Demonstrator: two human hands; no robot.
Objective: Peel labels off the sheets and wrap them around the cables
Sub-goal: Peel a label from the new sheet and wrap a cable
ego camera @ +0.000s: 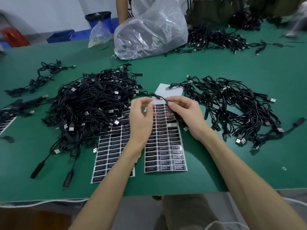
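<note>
Pinching a black cable (159,97) just above the label sheet (166,146) on the green table (232,171), the right hand (184,113) seemingly steadies it for wrapping, while the left hand (141,117) curls beside it, whether holding a label I cannot tell.

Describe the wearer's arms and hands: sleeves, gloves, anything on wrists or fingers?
Both are bare. The left hand and right hand have no gloves, and no rings show. The left forearm and right forearm are uncovered to the frame edge, so no sleeve is in view. Neither wrist carries a watch, band or strap. Tan trousers show at the bottom.
</note>
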